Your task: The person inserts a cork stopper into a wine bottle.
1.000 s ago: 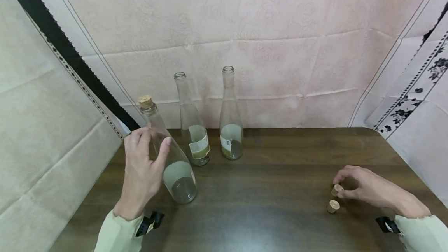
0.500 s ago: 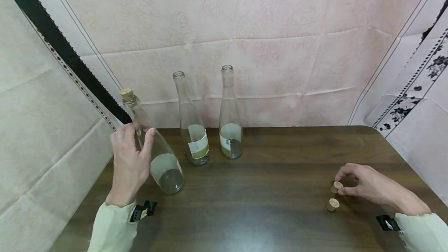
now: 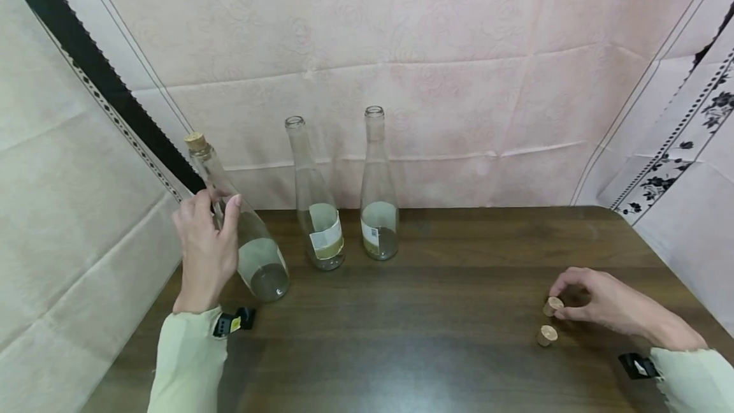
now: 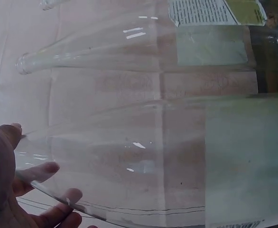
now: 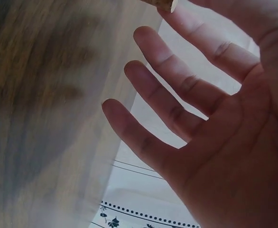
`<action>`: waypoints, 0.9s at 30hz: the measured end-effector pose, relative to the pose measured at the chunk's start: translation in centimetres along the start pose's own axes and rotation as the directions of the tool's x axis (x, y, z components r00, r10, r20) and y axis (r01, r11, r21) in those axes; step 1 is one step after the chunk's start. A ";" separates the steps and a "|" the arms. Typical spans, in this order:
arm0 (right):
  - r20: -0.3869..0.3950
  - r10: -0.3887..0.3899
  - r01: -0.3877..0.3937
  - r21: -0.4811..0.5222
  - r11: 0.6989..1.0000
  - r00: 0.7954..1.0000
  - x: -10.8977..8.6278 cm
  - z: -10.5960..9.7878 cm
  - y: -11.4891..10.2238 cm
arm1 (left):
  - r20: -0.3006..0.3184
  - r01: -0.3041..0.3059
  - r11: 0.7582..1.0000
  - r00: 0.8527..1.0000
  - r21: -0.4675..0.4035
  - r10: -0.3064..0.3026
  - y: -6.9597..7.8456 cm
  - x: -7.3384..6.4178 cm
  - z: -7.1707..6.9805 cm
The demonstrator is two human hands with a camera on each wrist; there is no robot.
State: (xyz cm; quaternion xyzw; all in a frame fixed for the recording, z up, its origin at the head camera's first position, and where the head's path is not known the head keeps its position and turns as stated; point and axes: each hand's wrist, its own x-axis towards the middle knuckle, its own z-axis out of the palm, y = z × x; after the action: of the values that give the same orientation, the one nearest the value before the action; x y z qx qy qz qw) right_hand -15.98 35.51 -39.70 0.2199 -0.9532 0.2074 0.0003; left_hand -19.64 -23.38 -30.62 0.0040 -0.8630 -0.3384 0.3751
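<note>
In the head view my left hand (image 3: 203, 244) grips a clear glass bottle (image 3: 260, 250) round its upper body. A cork (image 3: 195, 141) sits in that bottle's mouth, and the bottle leans with its top to the left. At the right of the table my right hand (image 3: 608, 301) pinches a small cork (image 3: 553, 306) between thumb and index finger. A second loose cork (image 3: 546, 336) stands just in front of it. In the right wrist view only an edge of the pinched cork (image 5: 163, 4) shows; the other fingers (image 5: 151, 88) are spread.
Two uncorked glass bottles, one at the left (image 3: 325, 234) and one at the right (image 3: 378, 222), stand near the back of the brown wooden table (image 3: 413, 336). Pale patterned cloth (image 3: 447, 81) hangs behind the table and along both sides.
My left hand has carried the corked bottle left and back, away from the two standing bottles. The right hand stays at the same spot, pinching its cork.
</note>
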 end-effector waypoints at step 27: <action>-0.023 0.018 -0.017 0.049 0.999 1.000 -0.2 0.1 0.4 | -0.342 -0.381 0.923 0.877 -0.062 0.339 6.6 -1.7 2.0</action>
State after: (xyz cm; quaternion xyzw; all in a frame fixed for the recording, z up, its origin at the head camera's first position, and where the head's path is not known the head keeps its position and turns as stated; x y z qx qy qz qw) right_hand -15.94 35.94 -39.95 0.2090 -0.9496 0.2334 0.0043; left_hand -18.07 -16.63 -28.83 -0.1250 -0.7516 -0.3117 0.5677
